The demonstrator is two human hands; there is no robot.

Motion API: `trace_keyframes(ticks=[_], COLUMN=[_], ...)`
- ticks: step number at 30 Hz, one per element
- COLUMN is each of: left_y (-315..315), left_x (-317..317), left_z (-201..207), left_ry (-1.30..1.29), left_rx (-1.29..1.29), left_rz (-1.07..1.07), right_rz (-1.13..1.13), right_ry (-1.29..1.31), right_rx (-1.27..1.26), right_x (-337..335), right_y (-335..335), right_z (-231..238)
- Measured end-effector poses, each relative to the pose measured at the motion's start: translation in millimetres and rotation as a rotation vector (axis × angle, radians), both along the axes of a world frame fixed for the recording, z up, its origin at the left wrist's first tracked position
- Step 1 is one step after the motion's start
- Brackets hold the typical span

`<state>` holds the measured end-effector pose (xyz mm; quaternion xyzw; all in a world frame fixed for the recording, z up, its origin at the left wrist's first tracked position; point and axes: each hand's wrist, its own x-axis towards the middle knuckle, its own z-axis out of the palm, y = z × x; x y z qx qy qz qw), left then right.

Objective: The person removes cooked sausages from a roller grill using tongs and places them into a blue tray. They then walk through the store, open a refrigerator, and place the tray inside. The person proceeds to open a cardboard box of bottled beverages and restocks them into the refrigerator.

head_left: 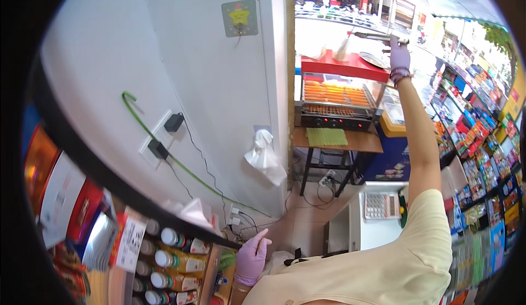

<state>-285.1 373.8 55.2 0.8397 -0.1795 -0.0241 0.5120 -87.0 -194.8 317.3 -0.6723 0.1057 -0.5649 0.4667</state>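
My right arm reaches far forward. Its hand, in a purple glove (399, 57), is closed round a long metal utensil that looks like tongs (372, 35), above the right end of a roller grill. That grill has a red top (334, 66) and rows of orange-brown sausages (335, 94) behind its glass. On the red top lie a round metal plate (373, 59) and a pale pointed item (342, 50), washed out by glare. Low beside my body, my left hand (252, 258), also gloved, holds nothing; its fingers are loosely bent and partly apart, close to a shelf of bottles (170, 261).
The grill stands on a small wooden table (361, 143) with a green cloth (326, 137). Cables (323, 192) trail over the floor. A calculator (382, 205) rests on a white counter at right. A white bag (266, 157) hangs on the wall; packaged goods (476, 135) fill the right-hand racks.
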Motion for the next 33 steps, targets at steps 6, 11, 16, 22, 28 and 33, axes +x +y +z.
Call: trace_keyframes(ticks=[6, 11, 16, 22, 28, 33], left_y=[-40.1, -86.9, -126.1, -175.8, -207.3, -218.5], left_x=[85.5, 142.1, 165.8, 177.8, 200.4, 216.7], left_z=[-20.6, -2.3, 2.5, 5.8, 15.7, 37.5], left_ry=[0.030, -0.048, 0.013, 0.039, -0.120, -0.152], left_rx=[0.007, 0.031, 0.026, 0.038, 0.102, 0.092], left_rz=[0.150, 0.263, 0.383, 0.432, 0.498, 0.496], right_rz=[-0.192, -0.368, -0.493, -0.458, -0.189, -0.161], right_ry=[0.088, 0.214, 0.642, 0.993, 0.491, 0.633], right_rx=[-0.113, -0.332, -0.492, -0.716, -1.018, -1.223], right_x=[163.6, 256.8, 348.3, 393.1, 374.8, 419.3], right_y=[-86.2, -178.1, -235.2, -257.3, -116.4, -95.3], right_z=[23.9, 32.9, 7.9, -13.0, -44.6, -83.0])
